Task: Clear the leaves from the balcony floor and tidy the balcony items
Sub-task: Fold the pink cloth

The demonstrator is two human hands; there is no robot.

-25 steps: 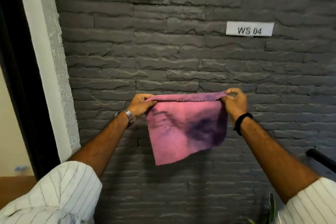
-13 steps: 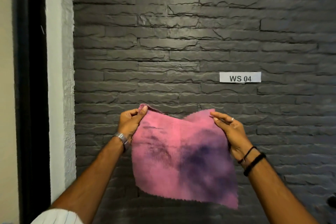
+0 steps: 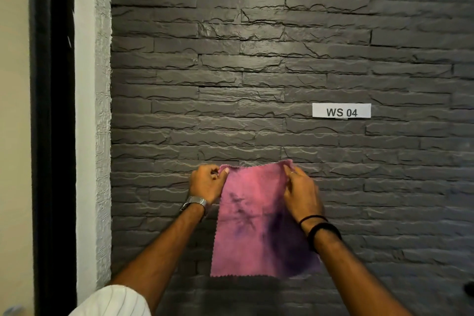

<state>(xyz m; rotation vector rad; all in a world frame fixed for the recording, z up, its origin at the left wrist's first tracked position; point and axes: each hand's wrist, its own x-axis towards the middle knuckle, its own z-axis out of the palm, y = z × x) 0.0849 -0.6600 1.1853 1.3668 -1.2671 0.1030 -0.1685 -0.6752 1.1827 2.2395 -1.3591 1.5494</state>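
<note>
The right hand [image 3: 301,195] covers the upper right edge of the pink cloth [image 3: 251,226], so its grip on that corner cannot be made out. The cloth hides part of the dark stone wall [image 3: 230,59] behind it. Both forearms run off the bottom edge, as does a striped sleeve [image 3: 112,301]. A dark object [image 3: 470,287] at the right edge is cut off and unidentifiable, and a blurred pale shape [image 3: 11,310] sits in the bottom left corner.

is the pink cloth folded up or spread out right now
Spread out. The pink cloth hangs as one flat sheet, the left hand and right hand pinching its top corners.
</note>
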